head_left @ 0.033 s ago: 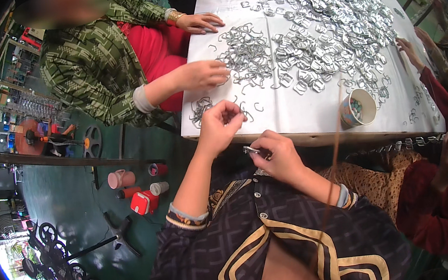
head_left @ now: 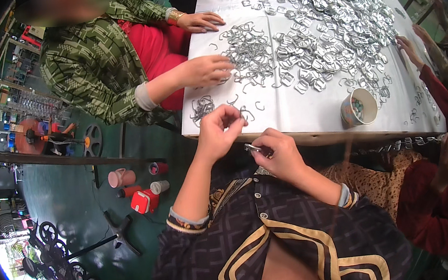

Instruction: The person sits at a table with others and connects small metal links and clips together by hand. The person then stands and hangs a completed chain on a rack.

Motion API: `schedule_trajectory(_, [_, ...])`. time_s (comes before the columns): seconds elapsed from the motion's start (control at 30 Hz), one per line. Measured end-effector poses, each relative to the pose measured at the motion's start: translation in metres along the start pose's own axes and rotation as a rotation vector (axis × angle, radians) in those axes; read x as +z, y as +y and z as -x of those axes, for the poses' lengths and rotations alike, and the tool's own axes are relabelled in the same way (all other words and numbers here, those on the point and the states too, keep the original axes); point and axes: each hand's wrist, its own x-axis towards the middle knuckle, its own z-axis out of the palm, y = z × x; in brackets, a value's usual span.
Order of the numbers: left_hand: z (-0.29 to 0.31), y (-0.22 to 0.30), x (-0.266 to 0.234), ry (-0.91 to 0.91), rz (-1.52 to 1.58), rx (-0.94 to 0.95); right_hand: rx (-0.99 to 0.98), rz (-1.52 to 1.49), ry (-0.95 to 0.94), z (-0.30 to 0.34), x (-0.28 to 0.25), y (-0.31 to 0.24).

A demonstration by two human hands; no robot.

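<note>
Nothing has shifted since the earlier frame: both hands sit at the same spot over the near desk edge, and the neighbours' hands lie as before.

At the right hand (head_left: 280,154) the grip is closed, thumb and fingers pinched together on a small metal clip (head_left: 252,148) whose shiny end pokes out toward the left. The left hand (head_left: 218,130) is raised just beside it, its fingertips (head_left: 238,117) drawn together on a thin bent wire hook (head_left: 244,116) at the desk's front edge. The two hands are near each other but not touching.

Just beyond the left hand, on the white desk (head_left: 298,115), lie a few loose wire hooks and a small heap of wire pieces (head_left: 201,108). Farther up spreads a wide pile of silver metal buckles (head_left: 321,24), covering most of the sheet. A paper cup (head_left: 359,107) stands upright near the front edge to the right of the hands, with small parts inside.

On the left, a person in a green patterned sleeve (head_left: 100,71) rests both hands on the desk, one at the wire heap's edge. On the right, another person's red sleeve (head_left: 441,109) reaches toward the pile. Down on the green floor sit a pink cup (head_left: 120,178) and a red container (head_left: 144,200).
</note>
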Motion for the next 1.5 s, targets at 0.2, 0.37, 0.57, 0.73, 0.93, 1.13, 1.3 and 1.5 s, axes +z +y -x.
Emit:
schedule_trajectory(0.2, [0.054,0.021,0.002,-0.039,-0.316,0.266,0.007,-0.001,0.024,-0.002,0.002,-0.001])
schedule_trajectory(0.37, [0.057,0.021,0.007,0.018,-0.454,0.329,-0.012,0.014,0.032,-0.002,0.003,-0.001])
schedule_trajectory(0.57, [0.057,0.023,0.016,0.052,-0.579,0.394,-0.088,0.058,0.080,-0.003,0.003,0.001])
schedule_trajectory(0.73, [0.057,0.023,0.021,0.076,-0.579,0.376,-0.129,0.124,0.074,-0.002,0.002,0.002])
schedule_trajectory(0.93, [0.062,0.010,0.026,0.131,-0.365,0.329,-0.078,-0.008,-0.030,-0.003,-0.004,0.003])
schedule_trajectory(1.13, [0.069,0.002,0.024,0.196,-0.258,0.315,0.005,0.406,0.529,-0.030,-0.057,0.067])
schedule_trajectory(1.3, [0.073,-0.007,0.017,0.176,-0.174,0.307,0.095,0.951,0.575,-0.045,-0.083,0.154])
schedule_trajectory(1.5, [0.075,-0.007,0.019,0.159,-0.204,0.307,0.172,0.951,0.410,-0.040,-0.088,0.141])
